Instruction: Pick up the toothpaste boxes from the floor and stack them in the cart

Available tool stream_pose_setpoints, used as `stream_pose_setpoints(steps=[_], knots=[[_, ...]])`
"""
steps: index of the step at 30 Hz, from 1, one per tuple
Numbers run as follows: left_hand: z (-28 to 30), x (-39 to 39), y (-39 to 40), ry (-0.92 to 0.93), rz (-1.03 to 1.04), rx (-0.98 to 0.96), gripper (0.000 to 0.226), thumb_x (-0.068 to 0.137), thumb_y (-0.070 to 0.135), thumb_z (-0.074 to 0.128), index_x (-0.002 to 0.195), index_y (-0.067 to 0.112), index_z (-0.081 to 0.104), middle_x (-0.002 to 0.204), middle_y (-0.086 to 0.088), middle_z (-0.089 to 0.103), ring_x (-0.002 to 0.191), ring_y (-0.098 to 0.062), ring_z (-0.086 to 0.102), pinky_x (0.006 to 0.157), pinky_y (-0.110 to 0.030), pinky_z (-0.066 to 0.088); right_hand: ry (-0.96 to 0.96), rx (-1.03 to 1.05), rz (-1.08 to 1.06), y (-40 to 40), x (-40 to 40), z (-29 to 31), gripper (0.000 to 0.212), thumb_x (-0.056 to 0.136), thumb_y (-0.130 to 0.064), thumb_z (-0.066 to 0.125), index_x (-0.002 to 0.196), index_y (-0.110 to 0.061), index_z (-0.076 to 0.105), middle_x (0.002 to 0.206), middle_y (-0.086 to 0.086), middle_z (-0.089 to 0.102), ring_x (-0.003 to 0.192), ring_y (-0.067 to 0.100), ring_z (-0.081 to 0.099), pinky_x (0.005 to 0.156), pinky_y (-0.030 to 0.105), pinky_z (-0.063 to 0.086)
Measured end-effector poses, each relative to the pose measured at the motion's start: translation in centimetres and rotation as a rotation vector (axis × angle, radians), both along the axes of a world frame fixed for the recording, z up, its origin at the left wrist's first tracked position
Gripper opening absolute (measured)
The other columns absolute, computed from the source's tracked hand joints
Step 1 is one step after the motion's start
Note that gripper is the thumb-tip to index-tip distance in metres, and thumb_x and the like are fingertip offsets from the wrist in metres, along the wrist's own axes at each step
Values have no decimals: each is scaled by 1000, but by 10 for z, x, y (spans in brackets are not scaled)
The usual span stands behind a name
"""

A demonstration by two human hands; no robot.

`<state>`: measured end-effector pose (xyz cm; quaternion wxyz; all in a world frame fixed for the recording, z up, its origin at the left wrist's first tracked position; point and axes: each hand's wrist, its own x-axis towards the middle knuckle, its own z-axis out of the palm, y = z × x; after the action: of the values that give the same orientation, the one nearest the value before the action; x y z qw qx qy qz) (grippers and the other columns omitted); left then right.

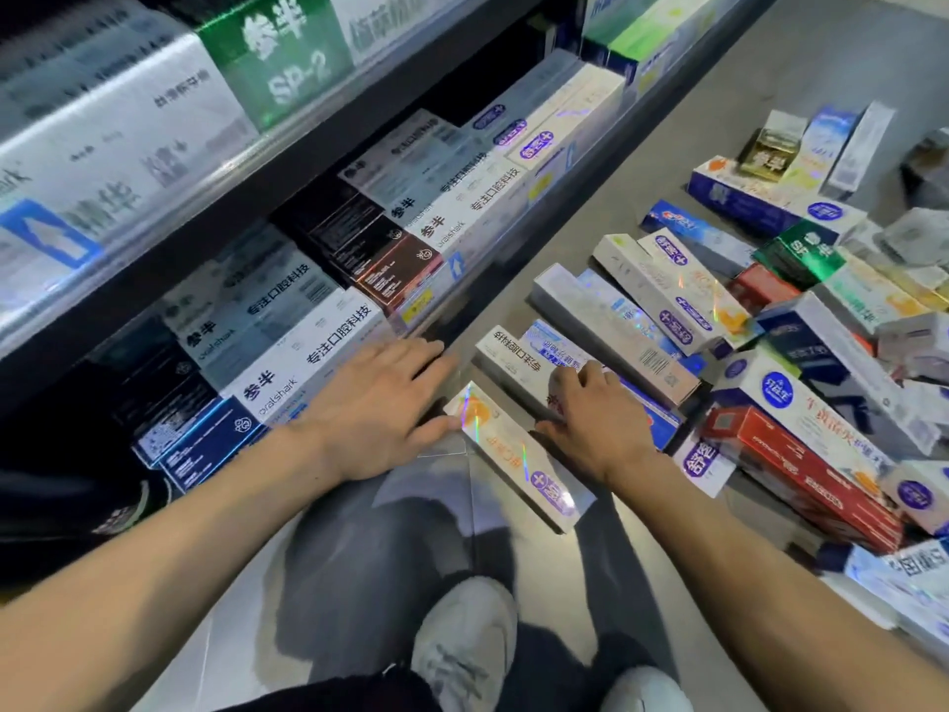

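1. Stocked shelves [287, 280] run from nine to one o'clock; loose toothpaste boxes [801, 352] litter the floor [590, 161] from one to four.
2. The left hand [380, 408] lies flat, fingers released, thumb tip touching an orange-marked toothpaste box [518, 459].
3. The right hand [595, 423], fingers curled, grips a white box [513, 362] at its twelve o'clock.

Place: shop, toothpaste aisle.
Shelves [328, 161]: dark tiered racks, clear plastic front rails.
Stock [287, 352]: boxed toothpaste in rows, same brands grouped, printed faces outward.
Labels [416, 303]: yellow price tags on the shelf edge.
Floor [667, 161]: grey, smooth; loose boxes [770, 310] piled beside the shelves.
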<state>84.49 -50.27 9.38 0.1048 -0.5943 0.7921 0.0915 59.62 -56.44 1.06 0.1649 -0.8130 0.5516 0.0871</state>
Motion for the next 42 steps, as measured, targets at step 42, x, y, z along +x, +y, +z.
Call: stream_pose_setpoints(steps=[42], knots=[[-95, -123, -38, -229, -576, 295, 61, 87, 41, 68, 139, 24, 40, 132, -6, 50, 123, -25, 49, 99, -38, 43, -1127, 418, -972, 76, -138, 40, 45, 80, -44, 78, 110, -23, 53, 96, -2, 77, 80, 17, 77, 70, 33, 56]])
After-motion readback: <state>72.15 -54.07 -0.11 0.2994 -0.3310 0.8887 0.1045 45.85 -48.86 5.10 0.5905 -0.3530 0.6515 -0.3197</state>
